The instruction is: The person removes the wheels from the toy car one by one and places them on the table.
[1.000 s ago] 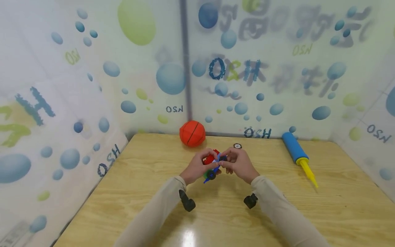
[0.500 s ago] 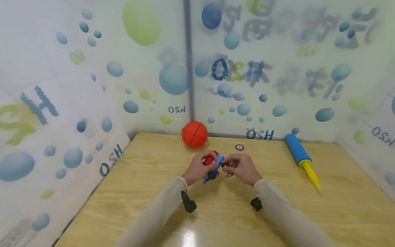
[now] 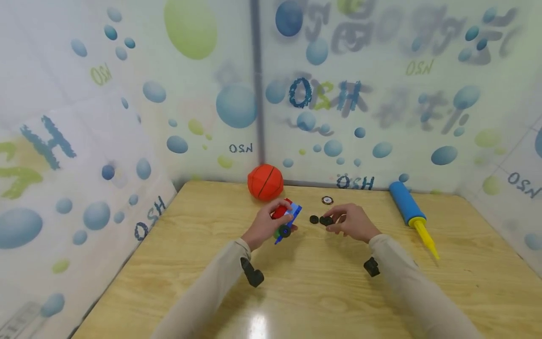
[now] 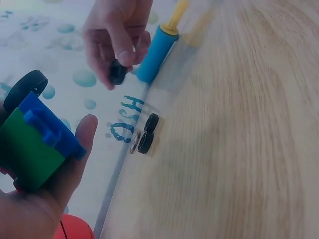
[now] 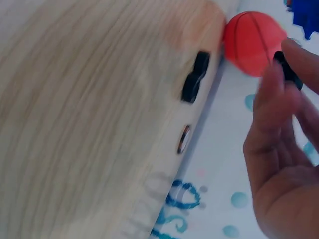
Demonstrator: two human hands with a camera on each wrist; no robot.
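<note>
My left hand (image 3: 266, 226) grips a toy car (image 3: 292, 214) of red, blue and green plastic parts. A black wheel (image 3: 285, 230) sits at its lower end in the head view. Apart from the car, to its right, my right hand (image 3: 353, 221) pinches a loose black wheel (image 4: 117, 72) between thumb and fingers, above the table. Two more black wheels (image 4: 151, 122) lie side by side on the table; one of them (image 3: 314, 219) shows in the head view left of the right hand's fingertips.
Behind the hands, a red ball (image 3: 265, 182) rests near the table's back edge. A round chip (image 3: 327, 200) lies beyond the wheels. On the right is a blue and yellow hand pump (image 3: 408, 207). Patterned sheets surround the wooden table (image 3: 296, 292).
My right hand has drawn away from the toy car to the right, carrying the wheel that was against the car. My left hand has shifted slightly left with the car. Loose wheels now show.
</note>
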